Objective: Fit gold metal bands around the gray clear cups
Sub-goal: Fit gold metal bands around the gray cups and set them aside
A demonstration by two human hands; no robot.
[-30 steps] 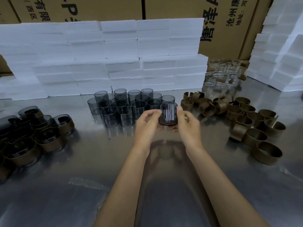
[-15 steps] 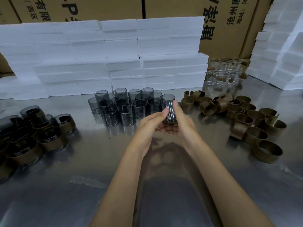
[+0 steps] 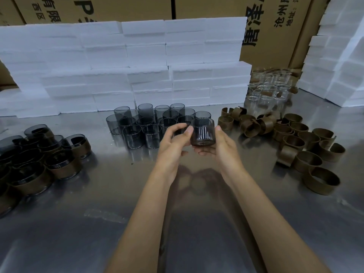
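right hand [image 3: 220, 146] cradles gray cup [image 3: 202, 133], left hand [image 3: 173, 142] thumb touching; loose hold, cup may slip.

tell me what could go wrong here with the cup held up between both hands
1. The gray cup sits only on the right hand's fingertips, with the left hand barely touching; it might slip onto the metal table.
2. The standing cups crowd just behind, so a forward reach could topple some.
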